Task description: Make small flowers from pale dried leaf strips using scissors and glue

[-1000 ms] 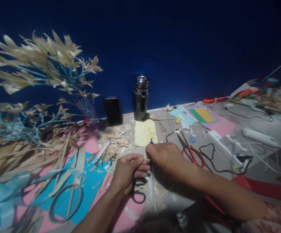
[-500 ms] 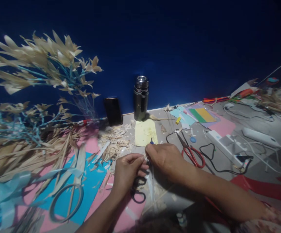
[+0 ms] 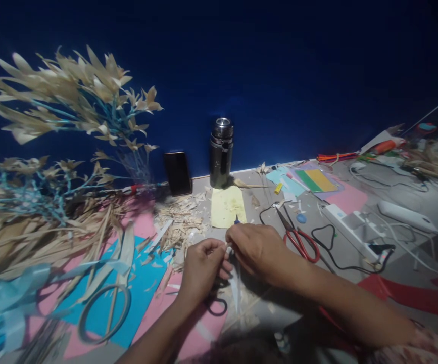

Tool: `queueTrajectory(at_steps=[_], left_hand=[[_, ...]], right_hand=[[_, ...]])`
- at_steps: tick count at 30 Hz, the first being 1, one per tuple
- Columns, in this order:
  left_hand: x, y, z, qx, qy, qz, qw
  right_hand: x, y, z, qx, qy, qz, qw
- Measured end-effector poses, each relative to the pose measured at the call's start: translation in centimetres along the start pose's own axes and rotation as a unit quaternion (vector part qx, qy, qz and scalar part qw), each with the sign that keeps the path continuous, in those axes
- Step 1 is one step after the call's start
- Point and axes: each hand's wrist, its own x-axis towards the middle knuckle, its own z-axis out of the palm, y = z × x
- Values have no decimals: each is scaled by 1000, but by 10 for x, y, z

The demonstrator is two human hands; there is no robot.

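Note:
My left hand (image 3: 202,268) and my right hand (image 3: 266,250) meet fingertip to fingertip above the worktop. Between their pinched fingers shows a small pale piece (image 3: 229,248), too small and covered to name. Just beyond my right fingers a dark blue pointed tip (image 3: 237,220) sticks out over a pale yellow paper (image 3: 224,205); the rest of it is hidden. Below my left hand lie black scissor handles (image 3: 217,306), partly covered. A white strip (image 3: 237,290) lies beneath my hands.
A dark flask (image 3: 221,159) and a phone (image 3: 178,173) stand by the blue wall. Dried-leaf flowers (image 3: 90,96), shavings (image 3: 183,222) and a tape ring (image 3: 105,313) lie left. Red-handled scissors (image 3: 301,242), cables and a power strip (image 3: 351,232) lie right.
My hands stay together at nearly the same spot. The fingers of my left hand have curled a little, and the right fingers have shifted slightly around the small piece.

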Motion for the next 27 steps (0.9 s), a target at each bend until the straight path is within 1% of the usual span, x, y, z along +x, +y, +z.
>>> queueTrajectory(at_steps=[4,7,10,13,15,17,19,22,24,27], left_hand=[[2,-6,0,-87,-45,-43,994],[2,-8,0,-146,-76,-66,984],[2,-6,0,-176,-93,-68,978],[2,-2,0,-196,-69,-84,974],[2,-1,0,-204,-50,-101,972],[2,0,0,-206,-40,-111,971],[2,0,0,-208,-36,-118,970],[2,1,0,-217,-35,-132,966],[2,2,0,-224,-38,-143,963],[2,2,-1,-228,-46,-158,960]], right_hand=[[-5,4,6,70,88,25,993],[-8,6,9,166,140,84,972],[-10,4,10,258,151,150,942],[-12,-1,11,337,142,196,910],[-13,-3,13,359,138,209,899],[-12,-3,16,340,139,205,907],[-11,-3,22,292,150,191,925],[-10,0,30,196,195,163,947],[-11,2,35,139,220,139,956],[-12,3,38,92,226,103,964]])
